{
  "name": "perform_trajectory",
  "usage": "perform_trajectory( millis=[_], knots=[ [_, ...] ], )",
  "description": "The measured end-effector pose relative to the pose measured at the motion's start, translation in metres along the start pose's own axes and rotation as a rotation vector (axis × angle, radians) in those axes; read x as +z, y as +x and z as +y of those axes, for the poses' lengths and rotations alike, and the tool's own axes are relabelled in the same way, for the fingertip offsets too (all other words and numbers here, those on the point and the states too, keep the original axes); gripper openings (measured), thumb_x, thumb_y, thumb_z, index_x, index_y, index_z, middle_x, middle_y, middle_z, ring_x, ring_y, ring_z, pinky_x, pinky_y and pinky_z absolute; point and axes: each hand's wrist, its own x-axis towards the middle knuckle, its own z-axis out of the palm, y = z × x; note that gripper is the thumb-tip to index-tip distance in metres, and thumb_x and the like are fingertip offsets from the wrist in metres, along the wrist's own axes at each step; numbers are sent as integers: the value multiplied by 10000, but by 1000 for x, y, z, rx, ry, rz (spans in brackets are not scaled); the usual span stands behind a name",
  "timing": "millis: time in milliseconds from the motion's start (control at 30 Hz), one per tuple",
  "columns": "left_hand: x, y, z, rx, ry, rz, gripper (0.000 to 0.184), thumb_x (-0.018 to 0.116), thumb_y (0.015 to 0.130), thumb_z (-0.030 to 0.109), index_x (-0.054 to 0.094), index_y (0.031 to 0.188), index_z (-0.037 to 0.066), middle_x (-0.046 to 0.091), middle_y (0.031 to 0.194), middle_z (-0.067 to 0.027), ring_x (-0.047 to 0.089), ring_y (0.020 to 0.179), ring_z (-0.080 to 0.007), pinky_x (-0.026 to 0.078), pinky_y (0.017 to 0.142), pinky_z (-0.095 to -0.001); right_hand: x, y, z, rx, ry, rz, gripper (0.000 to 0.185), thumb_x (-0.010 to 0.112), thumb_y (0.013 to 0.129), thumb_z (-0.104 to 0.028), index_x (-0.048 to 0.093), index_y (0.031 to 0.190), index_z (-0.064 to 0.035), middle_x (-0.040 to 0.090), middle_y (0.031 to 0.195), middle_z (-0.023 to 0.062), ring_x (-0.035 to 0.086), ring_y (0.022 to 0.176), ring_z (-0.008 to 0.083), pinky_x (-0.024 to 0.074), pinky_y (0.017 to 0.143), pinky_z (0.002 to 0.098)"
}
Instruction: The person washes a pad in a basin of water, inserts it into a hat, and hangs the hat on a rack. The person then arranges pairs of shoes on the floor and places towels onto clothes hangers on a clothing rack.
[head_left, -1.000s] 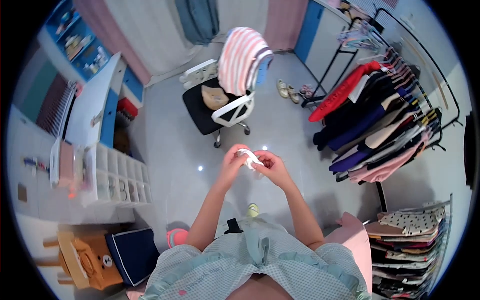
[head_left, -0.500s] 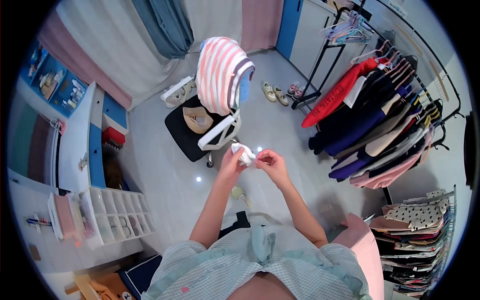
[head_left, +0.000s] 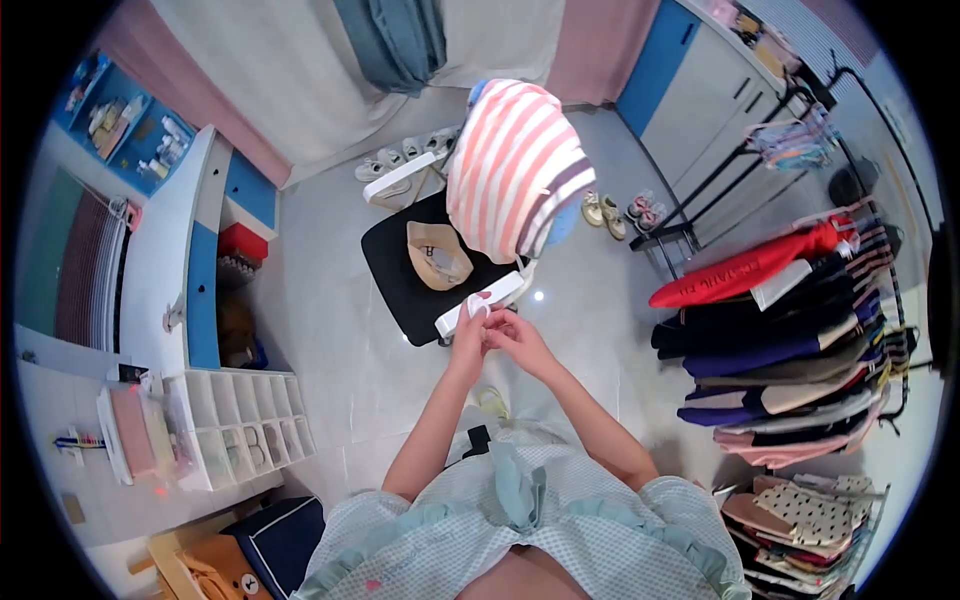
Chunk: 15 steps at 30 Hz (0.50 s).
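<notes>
A small bundled white cloth (head_left: 478,302) is gripped in my left hand (head_left: 466,345), its upper part showing above the thumb; its exact kind cannot be made out. My right hand (head_left: 518,343) meets it from the right, fingers curled and pinched against the cloth's lower end, which is mostly hidden. Just beyond both hands is an office chair with a black seat (head_left: 400,268) and a white armrest (head_left: 455,317). On the seat lies a beige cap (head_left: 437,258). Pink-and-white striped fabric (head_left: 515,165) covers the chair's backrest.
To the right, a black rack carries hanging clothes (head_left: 760,345), with a red garment (head_left: 755,265) at its far end. Folded clothes (head_left: 800,520) are stacked below. On the left stand a white compartment organizer (head_left: 235,440) and a desk (head_left: 165,270). Shoes (head_left: 603,214) sit on the floor behind the chair.
My view has shifted forward and left, bringing the chair closer. Both hands have come together, and less of the white cloth shows between them.
</notes>
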Motion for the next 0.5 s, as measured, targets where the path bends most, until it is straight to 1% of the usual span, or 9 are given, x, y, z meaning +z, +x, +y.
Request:
perform_trajectory(
  millis=[33,133,167,267,300,400,433,500],
  knots=[
    [-14,15,-4,21,15,66,314,398,902,150,422,1215,131,548,1094,-65,566,906,-159,469,726,-279,1,11,2,-1,-12,-11,163,563,845,-74,542,998,-22,563,929,27,570,813,107,485,721,251],
    [-45,53,-9,249,172,181,367,398,862,52,440,1218,130,534,1116,-82,564,940,-180,477,741,-288,-7,49,9,-159,-276,3,199,561,830,-54,548,1028,-35,563,968,29,570,826,115,481,722,252],
    [-51,60,-11,254,123,279,382,415,798,-19,513,1151,87,552,1081,-87,572,926,-191,478,760,-303,-12,62,14,-116,-261,2,205,563,825,-56,551,1028,-37,563,974,30,567,821,115,478,717,249],
    [-80,91,-12,188,114,332,315,435,738,-34,596,1005,17,600,964,-94,586,877,-174,462,753,-271,-32,107,35,5,-244,-25,213,568,813,-66,562,1024,-41,563,986,33,559,799,114,468,701,242],
    [-73,95,1,135,120,431,229,466,711,-19,632,864,17,613,825,-60,583,755,-134,447,600,-236,-40,122,42,40,-259,-52,212,571,811,-74,566,1020,-41,564,985,33,555,788,114,464,696,240],
    [-98,129,-4,52,140,514,160,513,699,29,636,800,38,596,731,-24,542,659,-91,372,485,-210,-59,169,63,79,-340,-99,189,577,805,-91,588,990,-51,572,953,25,540,751,108,448,684,237],
    [-102,138,-3,20,59,521,103,553,687,77,634,745,48,575,677,-3,498,591,-82,341,464,-209,-65,184,71,94,-372,-121,186,577,804,-90,590,985,-53,573,947,24,540,749,107,449,686,240],
    [-109,162,-4,-61,125,602,106,571,723,131,631,733,44,580,677,3,482,569,-81,339,467,-215,-74,214,90,154,-399,-147,183,576,804,-91,594,980,-48,576,937,40,557,757,117,464,699,262]
  ],
)
